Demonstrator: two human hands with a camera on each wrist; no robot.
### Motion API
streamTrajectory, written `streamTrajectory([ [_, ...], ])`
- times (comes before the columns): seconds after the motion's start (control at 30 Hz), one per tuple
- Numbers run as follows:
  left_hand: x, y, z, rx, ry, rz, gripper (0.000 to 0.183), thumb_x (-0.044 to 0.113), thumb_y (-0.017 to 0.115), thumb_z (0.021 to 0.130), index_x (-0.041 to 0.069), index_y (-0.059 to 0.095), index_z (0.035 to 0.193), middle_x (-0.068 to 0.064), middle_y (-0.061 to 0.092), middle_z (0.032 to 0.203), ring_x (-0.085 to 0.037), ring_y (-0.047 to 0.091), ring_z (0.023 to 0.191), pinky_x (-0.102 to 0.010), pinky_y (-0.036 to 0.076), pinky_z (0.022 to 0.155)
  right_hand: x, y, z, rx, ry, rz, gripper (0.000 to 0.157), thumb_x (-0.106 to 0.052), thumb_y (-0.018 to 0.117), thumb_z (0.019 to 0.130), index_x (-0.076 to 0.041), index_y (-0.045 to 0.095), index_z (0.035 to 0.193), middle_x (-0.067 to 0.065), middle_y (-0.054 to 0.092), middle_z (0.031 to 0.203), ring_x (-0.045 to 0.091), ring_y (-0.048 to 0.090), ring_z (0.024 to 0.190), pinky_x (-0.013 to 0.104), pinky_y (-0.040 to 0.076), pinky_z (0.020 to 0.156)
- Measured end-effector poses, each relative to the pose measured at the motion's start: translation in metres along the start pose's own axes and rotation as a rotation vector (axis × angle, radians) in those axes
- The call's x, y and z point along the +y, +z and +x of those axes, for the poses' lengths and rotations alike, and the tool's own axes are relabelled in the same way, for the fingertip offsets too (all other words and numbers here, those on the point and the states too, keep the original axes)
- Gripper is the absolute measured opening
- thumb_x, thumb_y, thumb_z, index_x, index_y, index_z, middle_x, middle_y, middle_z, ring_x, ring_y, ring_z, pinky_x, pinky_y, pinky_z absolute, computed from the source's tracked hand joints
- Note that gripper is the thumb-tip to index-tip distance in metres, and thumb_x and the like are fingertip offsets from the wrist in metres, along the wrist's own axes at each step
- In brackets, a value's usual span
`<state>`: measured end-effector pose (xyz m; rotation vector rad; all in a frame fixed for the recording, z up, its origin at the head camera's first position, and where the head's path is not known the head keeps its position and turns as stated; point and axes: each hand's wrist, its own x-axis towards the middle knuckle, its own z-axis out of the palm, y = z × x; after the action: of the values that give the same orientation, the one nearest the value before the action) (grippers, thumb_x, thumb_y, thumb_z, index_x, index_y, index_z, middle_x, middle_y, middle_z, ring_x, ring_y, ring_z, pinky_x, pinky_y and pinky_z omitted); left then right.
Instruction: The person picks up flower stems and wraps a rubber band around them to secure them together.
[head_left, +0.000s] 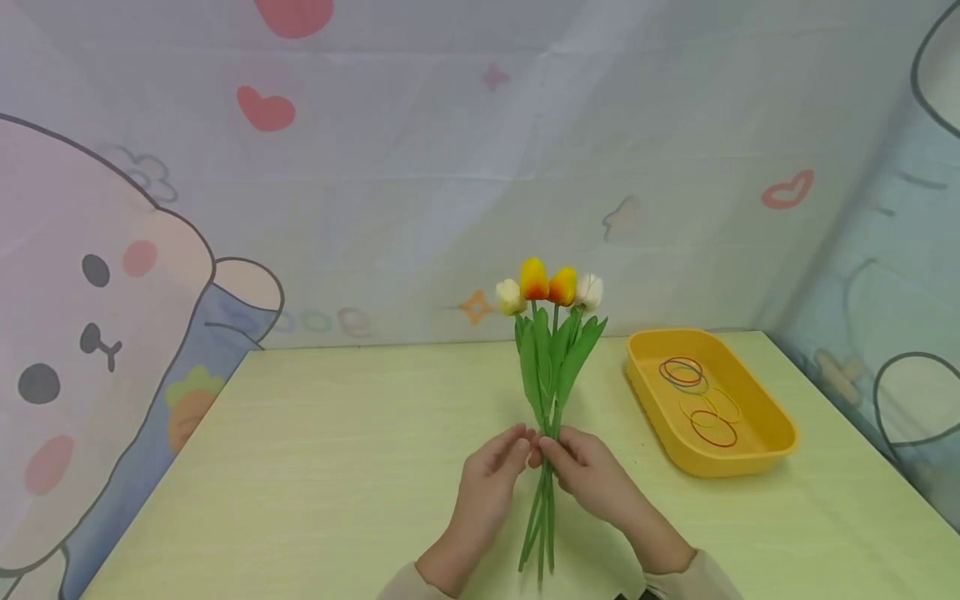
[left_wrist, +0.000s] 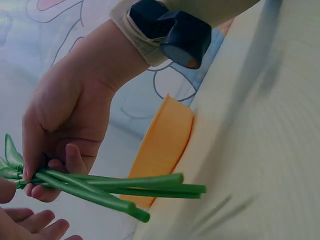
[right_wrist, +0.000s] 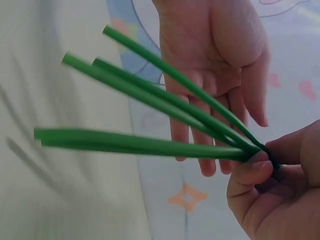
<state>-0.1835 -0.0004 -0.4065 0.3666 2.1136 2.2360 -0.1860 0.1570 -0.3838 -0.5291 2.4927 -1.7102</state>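
Note:
A bunch of artificial tulips (head_left: 548, 358), two yellow-orange and two pale heads on green stems, stands upright over the table. My right hand (head_left: 596, 479) pinches the stems (right_wrist: 165, 107) together below the leaves, thumb and fingers around them. A thin dark green strand (right_wrist: 270, 156) crosses the stems at the pinch. Close on the other side of the stems is my left hand (head_left: 487, 475); in the right wrist view its fingers (right_wrist: 205, 135) are extended, palm facing the stems. Below the pinch, the stem ends fan apart.
To the right on the table (head_left: 337, 450) stands a yellow tray (head_left: 757, 462) with several coloured rubber bands (head_left: 712, 428) lying inside. A printed cloth (head_left: 412, 167) hangs behind the table, and another patterned panel borders the right side.

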Motion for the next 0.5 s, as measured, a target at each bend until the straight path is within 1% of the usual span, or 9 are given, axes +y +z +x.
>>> streamTrajectory([
  [0.03,0.001,-0.001,0.000,-0.007,0.003,0.004,0.045,0.024,0.051,0.101,-0.007,0.050,0.134,-0.018,0.058,0.132,-0.030,0.051,0.126,-0.046,0.042,0.106,-0.001,0.001,0.000,-0.016,-0.013,0.012,0.027,-0.017,0.046,0.103,0.005,0.061,0.097,0.000,0.043,0.062,0.004,0.034,0.048,0.018,0.030,0.044],
  [0.07,0.002,-0.002,0.001,-0.020,0.002,0.004,0.043,0.025,0.051,0.101,-0.007,0.055,0.130,-0.017,0.060,0.129,-0.028,0.050,0.127,-0.046,0.040,0.108,-0.001,0.002,0.000,-0.033,-0.024,0.022,0.027,-0.017,0.046,0.104,0.004,0.060,0.096,-0.001,0.042,0.060,0.004,0.033,0.048,0.018,0.029,0.043],
  [0.13,0.004,-0.003,0.002,-0.044,-0.007,0.002,0.039,0.025,0.052,0.101,-0.006,0.060,0.124,-0.013,0.066,0.115,-0.023,0.056,0.117,-0.043,0.042,0.106,-0.002,0.004,-0.001,-0.065,-0.040,0.035,0.026,-0.016,0.045,0.104,0.004,0.059,0.095,-0.001,0.040,0.059,0.004,0.033,0.048,0.018,0.029,0.043],
  [0.2,0.006,-0.003,0.002,-0.060,-0.016,0.001,0.036,0.024,0.052,0.101,-0.005,0.064,0.119,-0.006,0.065,0.099,-0.016,0.056,0.102,-0.035,0.046,0.095,-0.002,0.007,-0.001,-0.088,-0.048,0.039,0.026,-0.016,0.045,0.104,0.004,0.059,0.096,-0.002,0.040,0.059,0.004,0.033,0.047,0.018,0.029,0.043],
  [0.27,0.009,-0.004,0.002,-0.070,-0.025,0.004,0.034,0.022,0.053,0.101,-0.006,0.066,0.115,0.000,0.058,0.086,-0.011,0.051,0.087,-0.026,0.045,0.082,-0.002,0.009,-0.002,-0.104,-0.052,0.031,0.025,-0.015,0.045,0.104,0.004,0.060,0.096,-0.003,0.040,0.058,0.004,0.033,0.047,0.018,0.029,0.042],
  [0.3,0.009,-0.004,0.001,-0.071,-0.026,0.007,0.032,0.020,0.053,0.100,-0.004,0.066,0.117,0.002,0.057,0.084,-0.010,0.050,0.082,-0.023,0.044,0.077,-0.002,0.010,-0.002,-0.107,-0.054,0.022,0.025,-0.015,0.045,0.104,0.003,0.060,0.096,-0.003,0.040,0.058,0.004,0.033,0.047,0.018,0.030,0.042],
  [0.37,0.010,-0.004,0.000,-0.070,-0.028,0.019,0.031,0.019,0.053,0.100,-0.004,0.066,0.117,0.002,0.057,0.081,-0.009,0.048,0.076,-0.020,0.043,0.071,-0.003,0.012,-0.002,-0.110,-0.065,-0.013,0.024,-0.015,0.045,0.104,0.002,0.061,0.097,-0.002,0.044,0.061,0.004,0.035,0.049,0.019,0.033,0.043],
  [0.5,0.010,-0.005,-0.001,-0.065,-0.029,0.034,0.031,0.019,0.056,0.098,-0.004,0.066,0.116,-0.005,0.065,0.088,-0.007,0.050,0.073,-0.018,0.045,0.066,-0.003,0.015,-0.003,-0.102,-0.122,-0.130,0.022,-0.013,0.045,0.103,-0.001,0.062,0.099,0.001,0.058,0.075,0.004,0.049,0.063,0.022,0.047,0.056],
])
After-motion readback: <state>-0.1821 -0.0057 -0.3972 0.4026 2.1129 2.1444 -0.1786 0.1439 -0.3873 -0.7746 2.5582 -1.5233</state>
